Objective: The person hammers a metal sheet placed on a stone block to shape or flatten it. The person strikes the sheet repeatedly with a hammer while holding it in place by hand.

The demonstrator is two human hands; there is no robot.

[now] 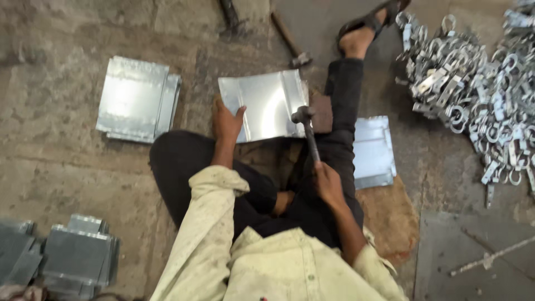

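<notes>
Fingers of the right hand (327, 184) wrap tight round the hammer (305, 124) handle, mid-frame. Just above, the left hand (225, 121) presses the sheet (264, 103) down, thumb spread out. Best keep that hand back from the hammer head and hit the edge flat.

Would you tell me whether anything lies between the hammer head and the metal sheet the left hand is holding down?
Nothing visible does: the hammer in the right hand hangs over the bare right edge of the sheet, while the left hand presses its left edge.
</notes>
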